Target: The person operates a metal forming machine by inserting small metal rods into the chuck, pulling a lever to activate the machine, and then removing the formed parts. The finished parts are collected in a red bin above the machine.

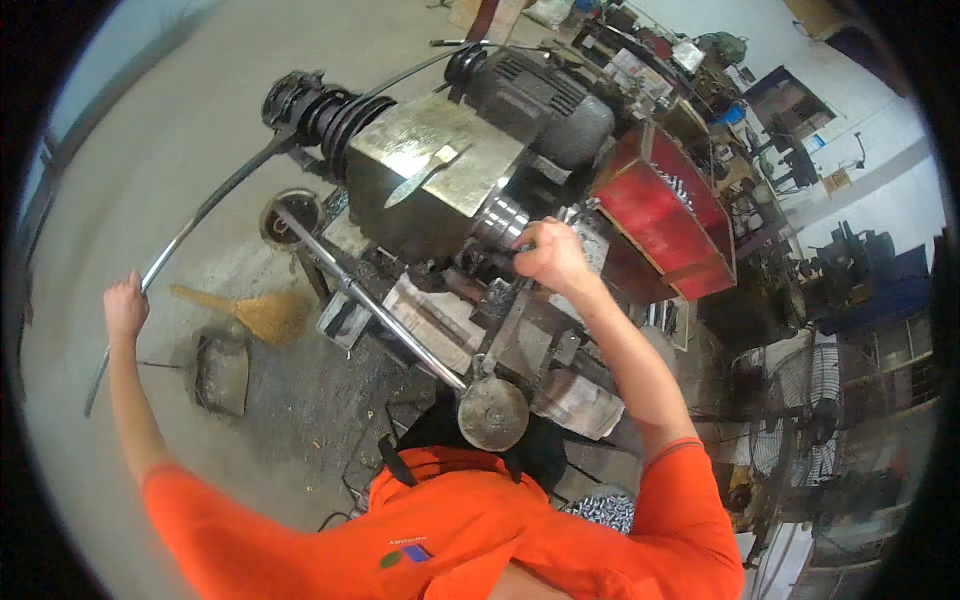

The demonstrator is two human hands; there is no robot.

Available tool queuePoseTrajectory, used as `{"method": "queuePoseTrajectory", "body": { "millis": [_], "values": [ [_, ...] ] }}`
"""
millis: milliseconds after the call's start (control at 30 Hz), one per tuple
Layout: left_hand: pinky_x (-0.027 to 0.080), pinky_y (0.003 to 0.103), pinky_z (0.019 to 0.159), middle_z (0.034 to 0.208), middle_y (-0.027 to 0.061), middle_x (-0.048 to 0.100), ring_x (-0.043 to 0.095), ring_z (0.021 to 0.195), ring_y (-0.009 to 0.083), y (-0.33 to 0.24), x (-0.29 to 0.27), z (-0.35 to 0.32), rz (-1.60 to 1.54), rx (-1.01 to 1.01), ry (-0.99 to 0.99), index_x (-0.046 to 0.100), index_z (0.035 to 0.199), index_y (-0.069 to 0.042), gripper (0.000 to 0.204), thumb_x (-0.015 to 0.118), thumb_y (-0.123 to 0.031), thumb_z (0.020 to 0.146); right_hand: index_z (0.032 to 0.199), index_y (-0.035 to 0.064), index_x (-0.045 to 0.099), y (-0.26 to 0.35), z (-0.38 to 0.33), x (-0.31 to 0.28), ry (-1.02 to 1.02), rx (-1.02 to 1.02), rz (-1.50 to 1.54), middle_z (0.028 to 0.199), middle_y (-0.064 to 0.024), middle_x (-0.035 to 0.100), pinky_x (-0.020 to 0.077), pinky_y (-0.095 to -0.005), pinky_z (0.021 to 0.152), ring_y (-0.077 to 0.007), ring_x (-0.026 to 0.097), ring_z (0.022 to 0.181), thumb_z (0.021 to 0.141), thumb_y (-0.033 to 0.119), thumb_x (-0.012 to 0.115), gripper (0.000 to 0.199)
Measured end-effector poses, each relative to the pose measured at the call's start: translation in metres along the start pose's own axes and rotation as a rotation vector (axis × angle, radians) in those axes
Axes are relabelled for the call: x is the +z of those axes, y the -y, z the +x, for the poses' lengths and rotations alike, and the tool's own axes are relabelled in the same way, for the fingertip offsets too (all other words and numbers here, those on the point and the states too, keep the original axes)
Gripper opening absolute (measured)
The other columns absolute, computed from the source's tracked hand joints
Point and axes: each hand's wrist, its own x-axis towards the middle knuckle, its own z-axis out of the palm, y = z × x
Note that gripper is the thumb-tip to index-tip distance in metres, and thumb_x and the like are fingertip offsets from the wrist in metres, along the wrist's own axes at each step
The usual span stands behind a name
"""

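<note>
My left hand is closed round a long metal lever that runs up to the black ribbed pulley end of a lathe-like machine. Fingers bent, my right hand reaches to the shiny metal chuck on the machine's near side; what its fingers pinch, if anything, is hidden. A greasy metal housing lies between the hands, with a flat pale tool on top. Below the chuck, an arm with a round metal disc extends toward my body, beside a steel bar.
A red bin holding small metal parts stands right of the chuck. An electric motor sits behind the housing. On the floor at left lie a broom and a dustpan. A container of small metal pieces is near my right side.
</note>
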Motion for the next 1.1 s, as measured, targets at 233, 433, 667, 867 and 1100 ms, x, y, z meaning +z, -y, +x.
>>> {"method": "queuePoseTrajectory", "body": {
  "millis": [233, 433, 667, 867, 1100],
  "values": [
    [0.049, 0.04, 0.078, 0.092, 0.0135, 0.064, 0.062, 0.086, 0.0318, -0.053, -0.007, 0.013, -0.436, -0.202, -0.225, 0.059, 0.113, -0.007, 0.036, 0.061, -0.017, 0.079, 0.085, 0.0057, 0.067, 0.006, -0.022, -0.012, -0.116, -0.111, 0.052, 0.103, -0.0108, 0.061, 0.0461, -0.0383, 0.08, -0.0325, 0.054, 0.091, 0.055, 0.016, 0.061, 0.032],
    [0.047, 0.041, 0.077, 0.094, 0.0208, 0.064, 0.061, 0.09, 0.0341, -0.261, 0.041, -0.008, -1.157, -0.423, 0.628, 0.058, 0.11, -0.003, 0.045, 0.067, -0.029, 0.075, 0.091, 0.0059, 0.065, -0.022, -0.139, -0.036, -0.411, -0.005, 0.189, 0.108, -0.0143, 0.06, 0.0476, -0.039, 0.081, -0.0333, 0.056, 0.095, 0.054, 0.011, 0.063, 0.037],
    [0.051, 0.041, 0.067, 0.083, 0.0114, 0.066, 0.065, 0.081, 0.0282, -0.327, 0.038, -0.006, -0.195, 0.454, 0.43, 0.062, 0.09, -0.012, 0.027, 0.067, -0.028, 0.069, 0.089, 0.0025, 0.066, -0.085, -0.319, -0.051, -0.294, 0.55, 0.196, 0.103, -0.0157, 0.062, 0.046, -0.038, 0.084, -0.0336, 0.057, 0.097, 0.055, 0.013, 0.062, 0.036],
    [0.052, 0.038, 0.069, 0.088, 0.0092, 0.067, 0.065, 0.084, 0.0289, -0.317, 0.025, 0.0, -0.248, 0.357, 0.38, 0.067, 0.089, -0.016, 0.022, 0.066, -0.028, 0.071, 0.109, 0.0042, 0.061, -0.168, -0.465, -0.03, -0.262, 1.01, -0.226, 0.115, -0.0171, 0.058, 0.0419, -0.0388, 0.094, -0.0336, 0.052, 0.109, 0.057, 0.011, 0.063, 0.053],
    [0.052, 0.033, 0.056, 0.077, 0.014, 0.066, 0.064, 0.061, 0.0218, -0.244, 0.007, -0.001, -0.982, -0.029, 0.588, 0.063, 0.102, -0.001, 0.037, 0.066, -0.03, 0.078, 0.093, 0.0013, 0.057, -0.232, -0.579, -0.005, 0.059, 1.352, -0.476, 0.096, -0.0213, 0.06, 0.0446, -0.0457, 0.082, -0.0384, 0.056, 0.093, 0.067, 0.012, 0.055, 0.028]
  ]
}}
